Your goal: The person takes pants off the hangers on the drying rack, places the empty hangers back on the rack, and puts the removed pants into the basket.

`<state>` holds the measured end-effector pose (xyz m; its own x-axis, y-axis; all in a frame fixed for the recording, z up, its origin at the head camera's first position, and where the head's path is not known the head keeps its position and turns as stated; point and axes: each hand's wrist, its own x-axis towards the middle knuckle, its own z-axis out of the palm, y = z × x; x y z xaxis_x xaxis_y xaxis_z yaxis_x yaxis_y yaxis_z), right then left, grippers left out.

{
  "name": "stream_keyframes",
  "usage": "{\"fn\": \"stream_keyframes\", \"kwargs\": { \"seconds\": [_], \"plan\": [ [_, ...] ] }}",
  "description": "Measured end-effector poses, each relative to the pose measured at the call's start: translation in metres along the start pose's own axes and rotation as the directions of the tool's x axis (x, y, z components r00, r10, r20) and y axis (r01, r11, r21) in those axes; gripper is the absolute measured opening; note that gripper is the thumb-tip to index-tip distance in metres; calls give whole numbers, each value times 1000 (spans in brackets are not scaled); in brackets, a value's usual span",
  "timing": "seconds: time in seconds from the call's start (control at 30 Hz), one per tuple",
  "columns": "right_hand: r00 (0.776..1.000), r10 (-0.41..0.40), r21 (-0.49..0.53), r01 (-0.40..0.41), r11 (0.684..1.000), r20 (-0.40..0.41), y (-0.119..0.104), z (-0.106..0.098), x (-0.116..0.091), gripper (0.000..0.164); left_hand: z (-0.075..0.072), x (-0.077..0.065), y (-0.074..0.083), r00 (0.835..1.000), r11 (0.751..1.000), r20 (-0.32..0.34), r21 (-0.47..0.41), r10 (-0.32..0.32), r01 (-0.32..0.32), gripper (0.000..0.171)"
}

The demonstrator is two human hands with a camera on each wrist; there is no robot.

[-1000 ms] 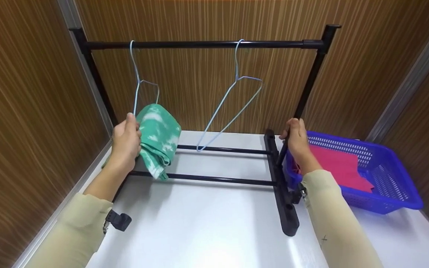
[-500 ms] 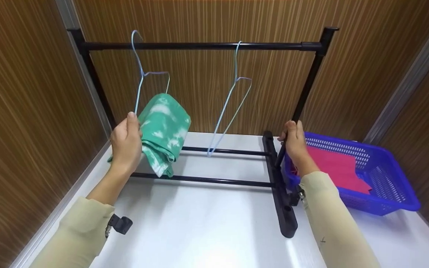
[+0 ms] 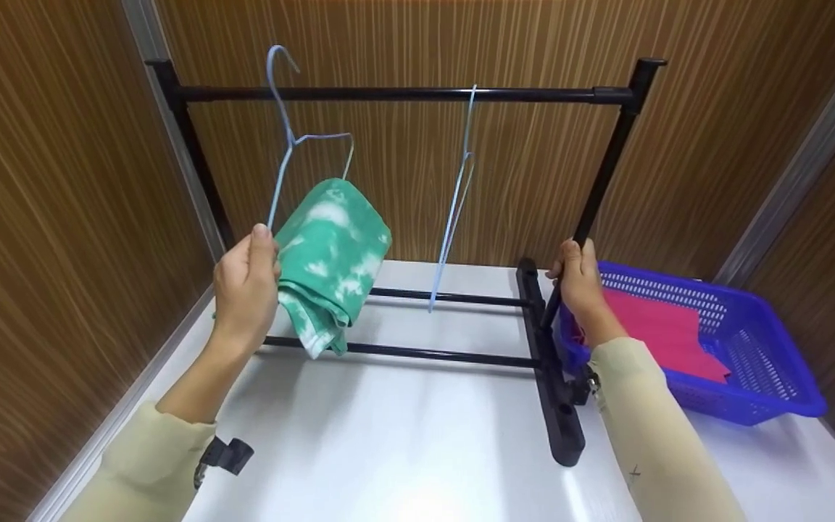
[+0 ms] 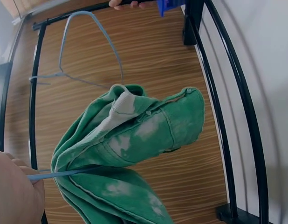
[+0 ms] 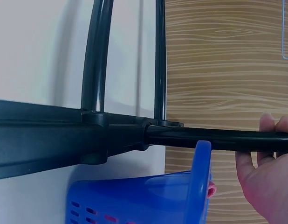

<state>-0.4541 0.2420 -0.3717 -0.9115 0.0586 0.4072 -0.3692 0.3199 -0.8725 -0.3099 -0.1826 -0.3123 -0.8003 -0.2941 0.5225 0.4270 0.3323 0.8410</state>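
My left hand [image 3: 247, 290] grips one side of a light-blue wire hanger [image 3: 283, 170]. Over this hanger's lower part hangs a folded green-and-white tie-dye garment [image 3: 338, 246]; its seams show in the left wrist view, where the held wire [image 4: 55, 175] runs into the folds. The hanger's hook stands higher than the black rail [image 3: 388, 94] and overlaps it in the head view. A second wire hanger [image 3: 454, 210], bare, hangs from the rail farther right, almost edge-on. With fingers curled around it, my right hand [image 3: 580, 283] holds the rack's right post [image 3: 606, 167].
A blue perforated basket [image 3: 773, 348] holding a pink-red cloth [image 3: 657, 333] stands right of the rack. Two lower black bars [image 3: 432, 353] join the rack's feet [image 3: 559, 428] on the white table [image 3: 403, 435]. Wood-patterned panels [image 3: 388, 29] enclose the back and sides.
My left hand's hanger has risen with the green garment, its hook lifting from the rail to above it, and swung slightly right. The bare hanger has turned nearly edge-on. My right hand stays on the post.
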Motion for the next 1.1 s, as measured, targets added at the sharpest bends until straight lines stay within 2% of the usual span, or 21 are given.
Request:
{"fn": "stream_keyframes", "kwargs": {
  "seconds": [0.2, 0.4, 0.5, 0.6, 0.67, 0.73, 0.8, 0.87, 0.93, 0.97, 1.0, 1.03, 1.1],
  "plan": [
    [999, -31, -40, 32, 999, 14, 13, -8, 8, 35, 8, -6, 10, 999, 998, 27, -50, 32, -31, 54],
    [997, 73, -143, -67, 987, 36, 30, -19, 12, 39, 18, -15, 22, 994, 991, 110, -135, 29, -14, 51],
    [984, 159, -228, -138, 964, 76, 23, -22, 7, 47, 22, -19, 27, 991, 987, 130, -161, 27, -6, 50],
    [972, 214, -290, -179, 940, 94, 10, -20, -1, 66, 24, -21, 30, 988, 983, 151, -182, 24, 4, 50],
    [974, 212, -278, -180, 943, 86, 1, -14, -7, 79, 25, -22, 32, 986, 981, 165, -194, 22, 10, 49],
    [980, 192, -254, -175, 951, 43, -10, -8, -13, 86, 27, -22, 33, 983, 978, 179, -208, 24, 14, 50],
    [989, 151, -234, -148, 961, -6, -22, 0, -20, 88, 29, -23, 35, 982, 978, 187, -206, 24, 15, 49],
    [996, 65, -226, -75, 971, -55, -36, 8, -27, 83, 31, -23, 36, 982, 979, 188, -203, 26, 13, 47],
    [992, -65, -212, 41, 976, -105, -53, 19, -36, 72, 33, -23, 38, 982, 979, 186, -206, 31, 9, 46],
    [981, -148, -199, 120, 973, -128, -61, 25, -40, 63, 35, -23, 38, 982, 978, 187, -206, 35, 5, 45],
    [957, -248, -194, 217, 957, -153, -70, 30, -44, 53, 37, -23, 38, 982, 977, 187, -211, 42, -2, 44],
    [922, -348, -195, 315, 929, -171, -79, 35, -47, 42, 39, -22, 38, 981, 976, 187, -219, 53, -11, 44],
    [832, -522, -185, 492, 851, -188, -94, 44, -53, 26, 44, -20, 38, 979, 972, 189, -232, 71, -26, 43]
  ]
}}
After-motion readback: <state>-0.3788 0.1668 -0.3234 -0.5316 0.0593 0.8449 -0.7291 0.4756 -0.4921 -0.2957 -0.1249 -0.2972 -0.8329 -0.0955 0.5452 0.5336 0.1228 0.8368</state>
